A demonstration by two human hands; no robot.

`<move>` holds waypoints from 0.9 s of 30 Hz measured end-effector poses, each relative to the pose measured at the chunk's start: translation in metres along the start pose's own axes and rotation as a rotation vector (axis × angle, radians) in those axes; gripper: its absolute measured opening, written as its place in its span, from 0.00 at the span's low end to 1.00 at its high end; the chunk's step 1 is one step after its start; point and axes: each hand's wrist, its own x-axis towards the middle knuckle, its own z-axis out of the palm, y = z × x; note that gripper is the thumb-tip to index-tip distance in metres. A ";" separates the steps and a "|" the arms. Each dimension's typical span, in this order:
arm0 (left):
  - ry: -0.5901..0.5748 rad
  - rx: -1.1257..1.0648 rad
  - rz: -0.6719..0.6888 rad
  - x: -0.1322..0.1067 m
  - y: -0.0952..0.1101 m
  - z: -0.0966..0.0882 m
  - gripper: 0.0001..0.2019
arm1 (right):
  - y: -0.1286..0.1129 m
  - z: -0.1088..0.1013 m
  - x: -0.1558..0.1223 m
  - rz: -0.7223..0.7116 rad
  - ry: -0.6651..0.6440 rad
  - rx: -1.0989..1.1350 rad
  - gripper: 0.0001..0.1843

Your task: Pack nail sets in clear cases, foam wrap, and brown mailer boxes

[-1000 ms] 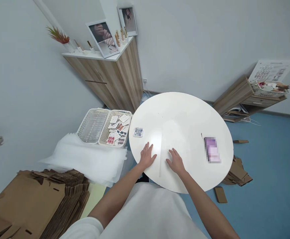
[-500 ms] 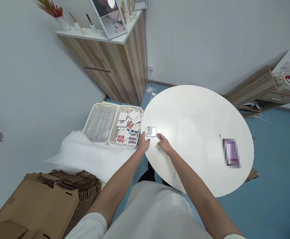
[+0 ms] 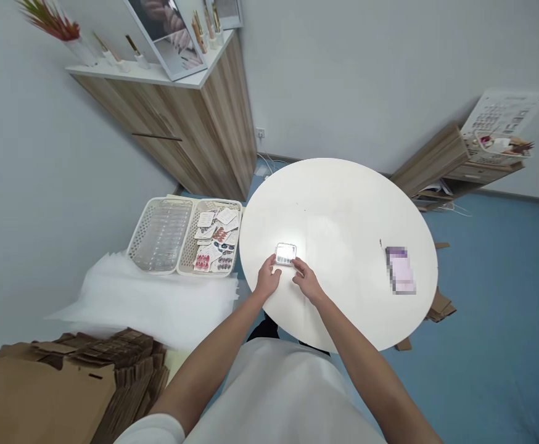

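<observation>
A small clear plastic case (image 3: 286,253) with a row of small dark pieces visible inside lies on the white round table (image 3: 343,203), glare covering its lid. My left hand (image 3: 268,279) has its fingertips against the case's lower left corner, the thumb held apart below it. At the lower right corner the fingers of my right hand (image 3: 307,281) touch the case, so it is held between the two hands. What the undersides of the fingers do is hidden.
Left of the table are a white basket (image 3: 237,246) of cards with press-on nails and another basket (image 3: 136,237) of clear plastic cases. White sheets (image 3: 158,302) and stacked cardboard (image 3: 42,388) are nearer. A blurred purple item (image 3: 401,271) lies on the table's right.
The case and both hands have shifted right across the table. My right fingers, slightly apart from the case before, now touch its corner. The camera view has turned to the right.
</observation>
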 end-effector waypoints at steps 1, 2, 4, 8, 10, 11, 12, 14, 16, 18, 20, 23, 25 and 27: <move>-0.024 0.004 0.014 -0.006 0.003 0.011 0.26 | 0.004 -0.012 -0.009 -0.003 0.019 -0.004 0.33; -0.047 0.011 0.028 -0.012 0.006 0.023 0.26 | 0.009 -0.024 -0.018 -0.006 0.035 -0.013 0.32; -0.080 0.021 0.052 -0.026 0.012 0.047 0.26 | 0.021 -0.050 -0.036 -0.009 0.058 -0.032 0.31; -0.121 0.018 0.064 -0.054 0.025 0.094 0.25 | 0.046 -0.098 -0.068 -0.016 0.061 -0.075 0.30; -0.136 0.023 0.059 -0.064 0.029 0.112 0.25 | 0.058 -0.116 -0.079 -0.013 0.046 -0.102 0.30; -0.140 0.028 0.060 -0.069 0.031 0.119 0.25 | 0.063 -0.123 -0.084 -0.011 0.037 -0.111 0.30; -0.142 0.035 0.062 -0.073 0.032 0.125 0.25 | 0.067 -0.129 -0.087 -0.009 0.026 -0.115 0.30; -0.140 0.058 0.061 -0.081 0.033 0.133 0.25 | 0.074 -0.137 -0.093 -0.012 0.002 -0.119 0.30; -0.133 0.088 0.048 -0.087 0.032 0.137 0.24 | 0.079 -0.140 -0.096 -0.024 -0.024 -0.124 0.30; -0.127 0.111 0.030 -0.091 0.030 0.138 0.24 | 0.084 -0.139 -0.098 -0.035 -0.046 -0.135 0.30; -0.133 0.129 0.017 -0.093 0.026 0.138 0.24 | 0.087 -0.138 -0.100 -0.038 -0.061 -0.152 0.30; -0.153 0.176 0.000 -0.094 0.023 0.136 0.23 | 0.089 -0.136 -0.102 -0.042 -0.067 -0.212 0.30; -0.153 0.222 0.028 -0.094 0.022 0.134 0.24 | 0.088 -0.134 -0.105 -0.075 -0.039 -0.306 0.29; -0.147 0.280 0.104 -0.095 0.023 0.130 0.24 | 0.086 -0.133 -0.110 -0.134 0.007 -0.449 0.26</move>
